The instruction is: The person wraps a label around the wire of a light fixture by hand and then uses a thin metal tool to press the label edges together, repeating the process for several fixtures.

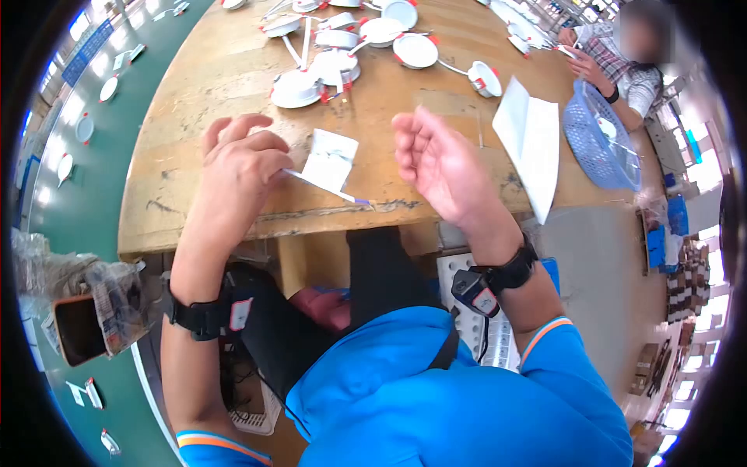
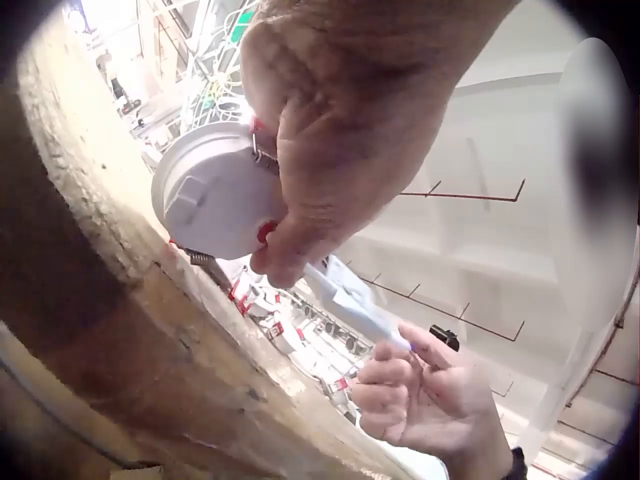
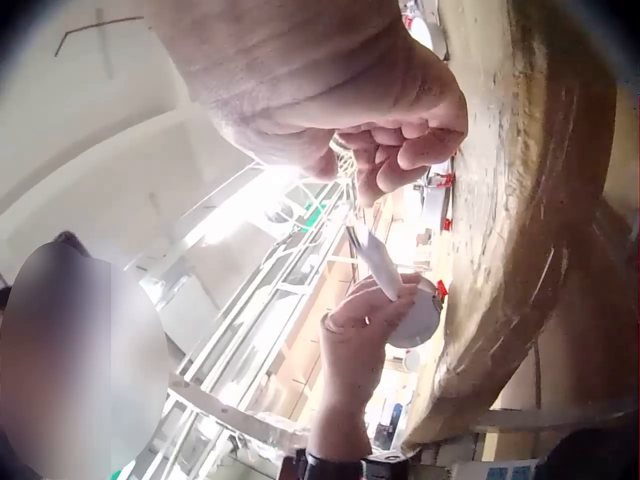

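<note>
My left hand [image 1: 233,167] grips a round white lamp [image 2: 215,200] with red clips, seen in the left wrist view and hidden beneath the hand in the head view. From its fingers a white cable [image 1: 331,191] with a bluish tip stretches right. A small white sheet with printed marks [image 1: 331,159] lies behind the cable. My right hand [image 1: 443,167] is held apart, palm turned inward, fingers loosely bent and holding nothing. In the right wrist view the left hand [image 3: 355,335] pinches the lamp [image 3: 418,322] and the white cable part [image 3: 375,262].
Several round white lamps [image 1: 415,50] with red clips cover the far part of the wooden table [image 1: 179,187]. A folded white sheet [image 1: 537,140] and a blue basket [image 1: 599,144] stand at the right. Beyond the basket sits another person [image 1: 634,86]. A bagged bundle hangs at the left.
</note>
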The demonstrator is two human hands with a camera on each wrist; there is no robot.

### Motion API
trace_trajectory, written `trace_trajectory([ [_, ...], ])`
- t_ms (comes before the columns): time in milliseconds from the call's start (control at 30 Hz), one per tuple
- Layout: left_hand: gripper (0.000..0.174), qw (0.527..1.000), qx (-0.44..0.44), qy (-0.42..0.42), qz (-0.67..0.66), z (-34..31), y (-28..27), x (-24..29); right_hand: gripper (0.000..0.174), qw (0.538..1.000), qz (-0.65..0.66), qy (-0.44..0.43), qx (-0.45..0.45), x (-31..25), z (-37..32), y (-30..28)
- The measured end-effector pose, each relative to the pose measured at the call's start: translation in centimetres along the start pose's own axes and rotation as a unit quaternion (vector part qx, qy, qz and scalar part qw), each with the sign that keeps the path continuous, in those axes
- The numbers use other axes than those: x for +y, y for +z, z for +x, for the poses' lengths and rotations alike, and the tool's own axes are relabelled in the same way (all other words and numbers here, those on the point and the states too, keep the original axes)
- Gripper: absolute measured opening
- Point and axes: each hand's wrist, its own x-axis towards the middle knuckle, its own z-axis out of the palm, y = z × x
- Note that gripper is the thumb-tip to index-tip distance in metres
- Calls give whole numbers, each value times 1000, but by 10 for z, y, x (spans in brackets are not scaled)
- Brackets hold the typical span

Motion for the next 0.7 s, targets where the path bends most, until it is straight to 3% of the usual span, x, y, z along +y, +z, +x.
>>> trace_trajectory([
  [100, 14, 1000, 11, -12, 15, -1, 3, 0, 27, 963, 267, 45, 6, -18, 8, -16],
  [233, 14, 999, 38, -27, 18, -9, 8, 2, 28, 937, 341, 74, 2, -22, 4, -29],
  [633, 16, 996, 52, -48, 46, -21, 14, 6, 24, 954, 292, 69, 17, -28, -21, -46],
  [700, 16, 996, 58, -40, 59, -24, 18, 4, 21, 992, 124, -23, 29, -26, -32, -61],
])
